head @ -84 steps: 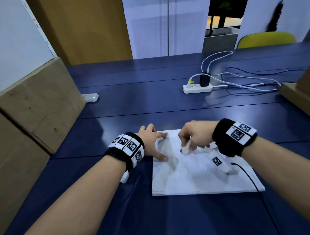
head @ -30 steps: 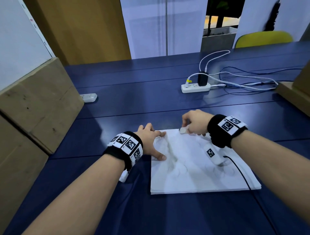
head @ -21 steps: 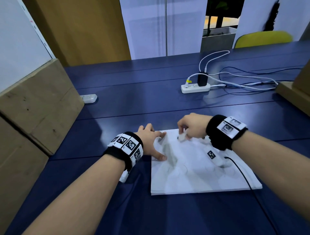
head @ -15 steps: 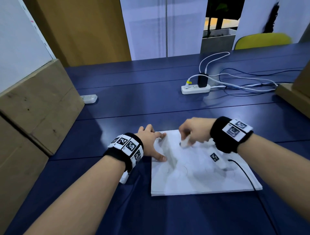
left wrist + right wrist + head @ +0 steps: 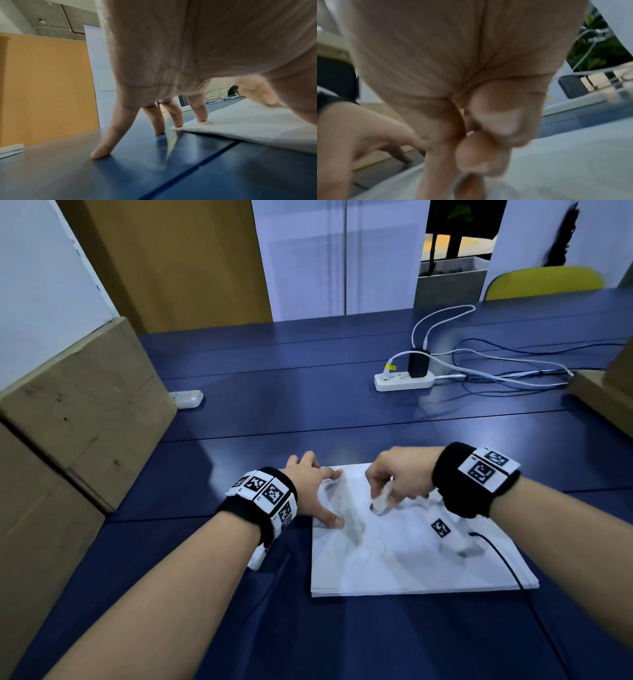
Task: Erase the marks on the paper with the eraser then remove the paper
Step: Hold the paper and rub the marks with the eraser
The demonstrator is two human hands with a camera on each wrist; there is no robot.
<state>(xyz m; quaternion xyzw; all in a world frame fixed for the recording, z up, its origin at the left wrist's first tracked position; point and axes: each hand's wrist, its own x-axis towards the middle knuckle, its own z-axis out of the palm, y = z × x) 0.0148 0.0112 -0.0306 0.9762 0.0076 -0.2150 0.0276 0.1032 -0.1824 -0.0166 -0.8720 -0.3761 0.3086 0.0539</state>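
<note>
A stack of white paper [image 5: 411, 563] lies on the blue table [image 5: 308, 405] in front of me, with faint grey pencil marks [image 5: 373, 546] near its middle. My right hand [image 5: 397, 477] pinches a white eraser [image 5: 381, 502] and presses its tip on the sheet's upper part. My left hand [image 5: 313, 491] is spread flat at the paper's left edge; the thumb and two fingertips [image 5: 202, 120] press the sheet [image 5: 248, 124], the other fingers rest on the table. The right wrist view is blurred, showing curled fingers [image 5: 488, 135] over the paper [image 5: 573, 162].
A white power strip [image 5: 404, 380] with a black charger and several cables lies at the back right. A small white device [image 5: 186, 398] sits at the back left beside cardboard boxes [image 5: 78, 419]. Another box edge [image 5: 606, 398] stands at the far right. A black cable [image 5: 507, 566] crosses the paper's right side.
My right hand has rubbed the eraser back and forth, from the paper's top edge down toward its middle. The left hand has kept its place.
</note>
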